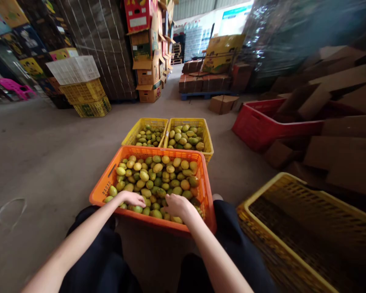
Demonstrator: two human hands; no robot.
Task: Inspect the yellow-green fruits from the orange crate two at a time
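An orange plastic crate stands between my knees, filled with oval yellow-green fruits that look like mangoes. Inside its near part, my left hand rests low over the fruits, palm down. Its fingers are loosely stretched to the right, and a green fruit lies just below them. A short gap to the right, my right hand reaches down among the fruits with bent fingers. Its fingertips are partly hidden, so whatever they grip cannot be made out. A darker green fruit lies beside it.
Two yellow crates of similar fruit touch the orange crate's far side. At right are a yellow crate and a red crate with cardboard. Stacked crates, cartons and a loaded blue pallet stand farther back.
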